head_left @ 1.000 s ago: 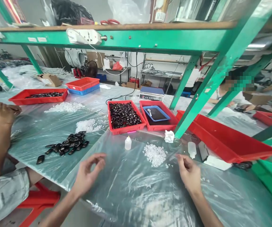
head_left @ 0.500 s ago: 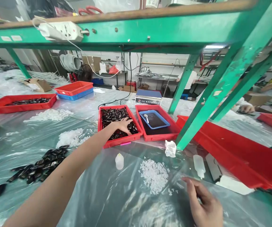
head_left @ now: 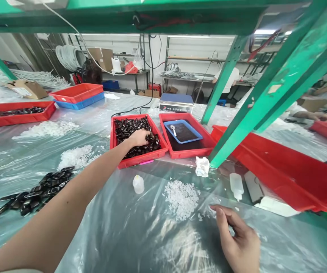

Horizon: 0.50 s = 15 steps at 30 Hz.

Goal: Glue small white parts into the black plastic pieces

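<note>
My left hand (head_left: 140, 138) reaches into a red tray (head_left: 125, 163) full of small glossy black pieces (head_left: 129, 127). Its fingers are curled around some of those pieces at the tray's right side. Low on the right, my right hand (head_left: 238, 239) is held over the plastic-covered table, thumb against the index finger; whether anything is pinched there is hidden. Just left of its fingertips lies a heap of tiny white pieces (head_left: 182, 199). A small white bottle (head_left: 138, 184) stands between my forearm and this heap. More black pieces (head_left: 45, 189) lie loose beside my left forearm.
A second red tray (head_left: 188, 153) holds a blue tray (head_left: 183, 141) with a white spoon (head_left: 173, 130). A green post (head_left: 222, 146) rises beside crumpled tissue (head_left: 202, 167). To its right are a squeeze bottle (head_left: 236, 185) and a long red bin (head_left: 282, 174). A co-worker's hand (head_left: 322, 116) shows far right.
My left hand has closed from spread fingers into a grip on black pieces in the tray. The right hand keeps its shape near the white heap. The whole view has tilted down.
</note>
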{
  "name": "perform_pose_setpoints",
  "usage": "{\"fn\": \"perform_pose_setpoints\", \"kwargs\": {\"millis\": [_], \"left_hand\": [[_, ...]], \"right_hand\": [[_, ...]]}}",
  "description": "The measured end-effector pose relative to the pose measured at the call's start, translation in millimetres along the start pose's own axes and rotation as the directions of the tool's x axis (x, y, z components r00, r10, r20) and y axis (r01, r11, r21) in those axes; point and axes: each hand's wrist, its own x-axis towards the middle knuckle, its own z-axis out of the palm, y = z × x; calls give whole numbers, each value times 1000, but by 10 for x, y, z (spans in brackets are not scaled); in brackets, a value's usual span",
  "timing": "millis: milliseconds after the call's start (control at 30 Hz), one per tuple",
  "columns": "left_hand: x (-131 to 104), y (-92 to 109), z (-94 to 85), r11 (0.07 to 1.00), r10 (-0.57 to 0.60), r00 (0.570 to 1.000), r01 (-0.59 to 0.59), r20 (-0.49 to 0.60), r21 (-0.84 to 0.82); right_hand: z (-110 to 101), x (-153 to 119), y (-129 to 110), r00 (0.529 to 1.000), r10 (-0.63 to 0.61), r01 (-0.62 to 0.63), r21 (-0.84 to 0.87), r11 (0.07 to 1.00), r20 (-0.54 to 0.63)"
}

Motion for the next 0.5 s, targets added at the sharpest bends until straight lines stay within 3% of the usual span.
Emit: {"fn": "perform_pose_setpoints", "kwargs": {"millis": [133,300,400,500], "left_hand": [[-58,-26,-164,1000,-13,999,12,-40,-7],[-222,-7,-536,1000,8,993,-10,-122,-12],[-484,68,-771,994,35,978,-56,-206,-95],[-967,147,-891,943,2,949,-107,-315,-316]], "right_hand": [[2,53,26,1000,-20,21,41,999,-21],[35,96,88,999,6,-3,77,997,-32],[45,112,124,999,26,-22,115,993,-36],[37,123,150,998,38,-31,136,990,-46]]}}
